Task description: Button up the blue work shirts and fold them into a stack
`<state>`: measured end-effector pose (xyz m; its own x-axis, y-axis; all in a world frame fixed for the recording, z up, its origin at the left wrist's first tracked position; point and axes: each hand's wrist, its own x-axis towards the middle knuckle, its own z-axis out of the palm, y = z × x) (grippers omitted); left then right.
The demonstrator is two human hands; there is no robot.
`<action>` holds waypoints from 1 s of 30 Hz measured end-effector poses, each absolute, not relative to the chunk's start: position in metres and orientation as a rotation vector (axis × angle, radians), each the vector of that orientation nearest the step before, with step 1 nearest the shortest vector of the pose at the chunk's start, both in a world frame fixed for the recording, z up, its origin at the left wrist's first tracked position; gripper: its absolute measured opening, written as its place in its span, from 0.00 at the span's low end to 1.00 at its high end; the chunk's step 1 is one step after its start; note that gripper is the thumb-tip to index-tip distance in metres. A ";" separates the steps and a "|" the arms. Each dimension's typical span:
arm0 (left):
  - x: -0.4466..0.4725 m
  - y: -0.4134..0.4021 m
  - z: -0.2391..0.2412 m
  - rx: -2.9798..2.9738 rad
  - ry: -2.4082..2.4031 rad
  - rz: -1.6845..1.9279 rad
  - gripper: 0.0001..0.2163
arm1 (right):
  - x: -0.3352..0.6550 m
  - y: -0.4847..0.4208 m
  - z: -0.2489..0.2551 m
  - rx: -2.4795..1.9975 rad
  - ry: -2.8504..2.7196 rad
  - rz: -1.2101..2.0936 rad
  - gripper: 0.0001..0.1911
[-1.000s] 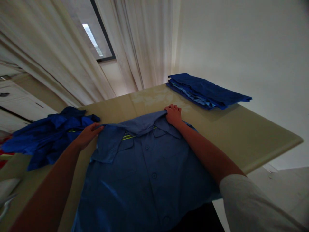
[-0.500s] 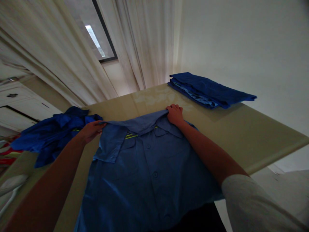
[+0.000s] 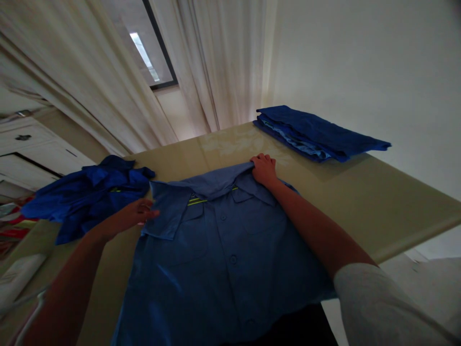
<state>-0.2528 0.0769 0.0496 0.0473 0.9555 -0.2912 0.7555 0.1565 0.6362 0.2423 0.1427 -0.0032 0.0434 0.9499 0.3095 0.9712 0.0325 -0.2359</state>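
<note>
A blue-grey button-up work shirt [image 3: 216,259] lies front side up before me, with chest pockets and yellow-green stripes. Its upper part is folded over across the top. My right hand [image 3: 264,169] is closed on the shirt's upper right fold, fingers curled over the cloth. At the shirt's left edge, beside the folded flap, my left hand [image 3: 143,211] has its fingers loosely bent and apart. Nothing shows in its grasp; the fingertips are at the cloth edge, and I cannot tell whether they touch it.
The shirt rests on a beige table [image 3: 345,206]. A stack of folded dark blue garments [image 3: 320,132] is at the back right. A crumpled bright blue garment [image 3: 90,192] lies at the left. A white object [image 3: 23,274] with a cable is at the lower left. Curtains [image 3: 230,62] hang behind.
My left hand has let go of the shirt's upper left corner and moved down along its left edge. The right hand keeps its hold; the view has shifted slightly.
</note>
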 end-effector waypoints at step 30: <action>-0.201 0.022 0.033 2.140 1.935 0.545 0.19 | 0.245 0.147 -0.007 -1.916 -1.941 -0.038 0.22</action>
<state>-0.2015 0.0221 0.0333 0.0724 0.9884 0.1333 0.9125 -0.1196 0.3911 0.2446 0.1466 -0.0067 0.0293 0.9519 0.3050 0.9631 0.0548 -0.2635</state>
